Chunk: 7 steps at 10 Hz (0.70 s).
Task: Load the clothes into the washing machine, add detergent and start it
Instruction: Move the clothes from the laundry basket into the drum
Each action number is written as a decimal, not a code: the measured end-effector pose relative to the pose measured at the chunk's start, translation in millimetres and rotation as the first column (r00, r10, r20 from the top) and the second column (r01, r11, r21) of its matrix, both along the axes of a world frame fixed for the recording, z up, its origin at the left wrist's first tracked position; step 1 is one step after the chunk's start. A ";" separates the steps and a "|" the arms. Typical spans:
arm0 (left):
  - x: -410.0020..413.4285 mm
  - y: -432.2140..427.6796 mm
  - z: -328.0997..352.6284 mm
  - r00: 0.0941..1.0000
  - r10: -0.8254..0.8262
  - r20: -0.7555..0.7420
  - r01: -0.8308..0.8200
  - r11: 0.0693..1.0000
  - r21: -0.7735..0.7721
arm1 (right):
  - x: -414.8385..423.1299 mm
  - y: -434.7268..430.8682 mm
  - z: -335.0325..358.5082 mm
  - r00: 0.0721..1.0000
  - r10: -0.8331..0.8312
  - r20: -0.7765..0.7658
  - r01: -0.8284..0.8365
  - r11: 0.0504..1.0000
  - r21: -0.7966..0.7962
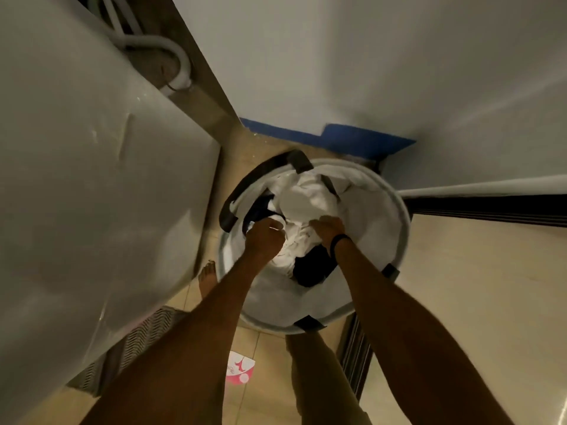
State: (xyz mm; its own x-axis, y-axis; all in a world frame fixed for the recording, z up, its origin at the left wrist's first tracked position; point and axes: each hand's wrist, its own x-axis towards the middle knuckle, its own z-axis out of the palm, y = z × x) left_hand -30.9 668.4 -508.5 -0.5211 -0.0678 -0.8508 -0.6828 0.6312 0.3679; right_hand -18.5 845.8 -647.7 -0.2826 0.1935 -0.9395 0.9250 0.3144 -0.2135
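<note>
A round white laundry basket [389, 228] with black handles stands on the floor below me, holding crumpled white clothes [302, 199] and a dark garment [313, 268]. Both my arms reach down into it. My left hand [265, 237] is closed around white cloth at the left side of the pile. My right hand [328, 228], with a dark band on the wrist, presses its fingers into the white clothes at the pile's middle. The washing machine [86, 179] is the big white body at the left, its top and door out of sight.
White hoses [171, 53] run behind the machine at top left. White walls with a blue strip [337, 139] close off the corner behind the basket. A dark door track [491, 210] lies to the right. A pink and white packet [241, 368] lies on the tiled floor near my bare foot [207, 279].
</note>
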 end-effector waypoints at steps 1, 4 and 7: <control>4.2 -5.8 -42.4 0.992 0.126 0.028 -0.128 0.990 0.067 | -8.3 -8.6 -5.8 0.867 -0.498 -0.015 0.493 0.862 -0.115; 39.2 -19.2 42.2 0.999 0.046 0.019 -0.044 0.995 -0.095 | 23.7 -39.9 160.8 0.774 -0.569 -0.276 0.529 0.822 -0.210; 48.0 -28.3 191.9 0.951 -0.024 -0.309 0.029 1.000 0.012 | 44.3 -60.9 449.4 0.638 -0.760 -0.128 0.483 0.524 -0.702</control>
